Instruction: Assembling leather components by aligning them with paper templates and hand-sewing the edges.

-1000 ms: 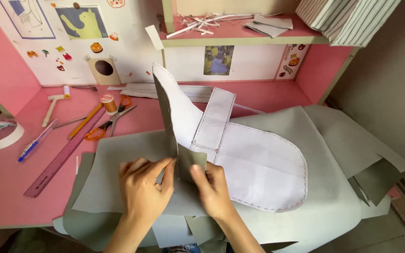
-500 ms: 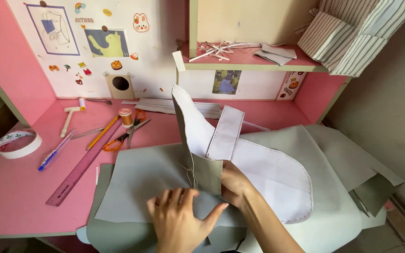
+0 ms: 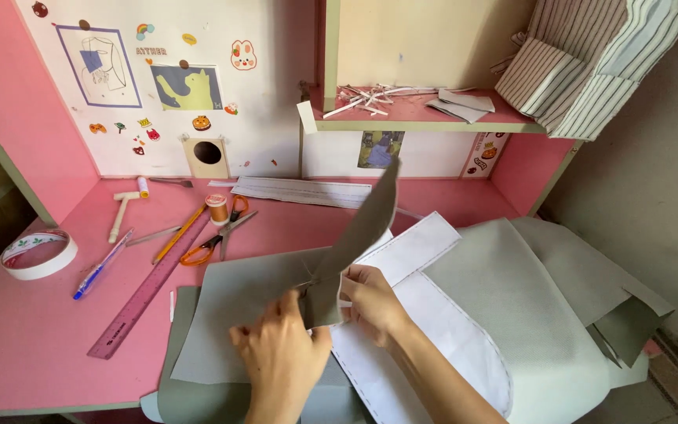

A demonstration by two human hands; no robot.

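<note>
A grey cut piece of stiff sheet [image 3: 359, 235] stands tilted up over the pink desk, its tip pointing to the back right. My left hand [image 3: 280, 353] pinches its lower end from the left and my right hand [image 3: 370, 302] grips the same end from the right. Under them lies a large grey sheet [image 3: 237, 314] and a white paper pattern [image 3: 441, 338] with a dashed outline and a strap-like tab [image 3: 417, 243]. More grey material [image 3: 527, 298] spreads to the right and hangs over the desk edge.
On the left of the desk lie orange-handled scissors [image 3: 213, 239], a spool of thread [image 3: 216, 208], a purple ruler [image 3: 147, 292], a pencil [image 3: 176, 234], a blue pen [image 3: 102, 265], a small white hammer [image 3: 122, 210] and a tape roll [image 3: 39, 254]. A shelf [image 3: 425, 118] holds paper scraps; striped fabric [image 3: 590, 55] hangs above right.
The grey piece has swung from upright to tilting right, now hiding the white tab less. Both hands moved right and closer together on its lower end. The camera view shifted.
</note>
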